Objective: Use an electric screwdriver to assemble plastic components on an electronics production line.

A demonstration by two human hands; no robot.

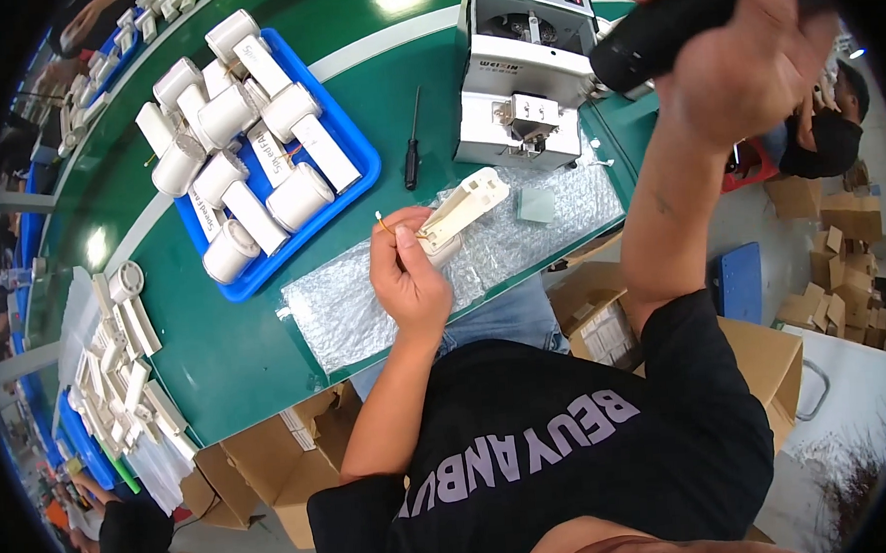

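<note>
From my remote seat I see the left forearm rise from below, with the left hand (410, 278) low over the counter (191, 335). Its thumb and fingers are closed in a pinch on the near end of a long cream plastic part (471, 203), beside a short orange wire (384, 223). That part slants up and to the right, its hollow face toward me, above a silvery wrinkled sheet (337, 322).

The right arm is lifted high at the upper right, bent at the elbow. I read the right hand (743, 76) as wrapped firmly around a thick black tool (641, 41), which points left, well apart from the cream part.

Beyond the left hand, I have a blue tray (367, 173) crowded with white devices (299, 196), each a round body with a flat handle, lying at various angles. Further left lies a heap of loose white pieces (117, 369).

The counter is green; a dark-handled screwdriver (412, 163) lies between the tray and a silver machine (522, 67). Below and to the right I make out cardboard boxes (784, 369), and co-workers sit near the edges of my view.
</note>
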